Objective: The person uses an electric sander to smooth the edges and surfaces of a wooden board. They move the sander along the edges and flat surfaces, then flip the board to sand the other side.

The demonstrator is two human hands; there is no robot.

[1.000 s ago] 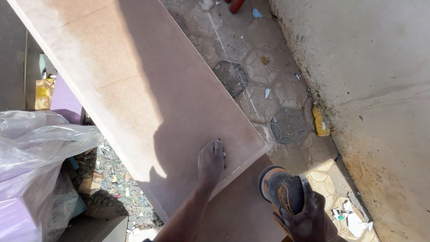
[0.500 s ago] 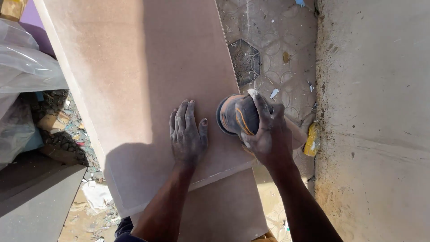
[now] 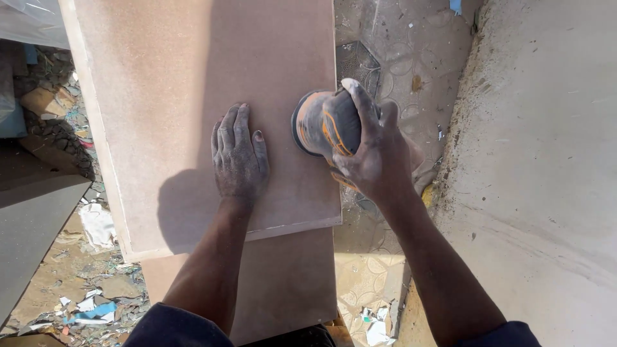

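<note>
Sander (image 3: 321, 125) sits on the right edge of the board (image 3: 193, 96), partly hanging off it. Right hand (image 3: 369, 151) is wrapped tight around its top; left hand (image 3: 239, 154) lies flat, fingers together, just left of it. Looks like the pad could tip off that edge or creep toward those fingers.

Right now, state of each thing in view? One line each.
left hand: open, flat, palm down on the board, dusty.
right hand: closed over the top of the sander.
sander: round, grey and orange, tilted, at the board's right edge; running or not, cannot tell.
board: lying flat, pale brown, part in shadow, stacked over a second board.
second board: lying flat underneath, near end showing.
ground: littered with scraps.
</note>
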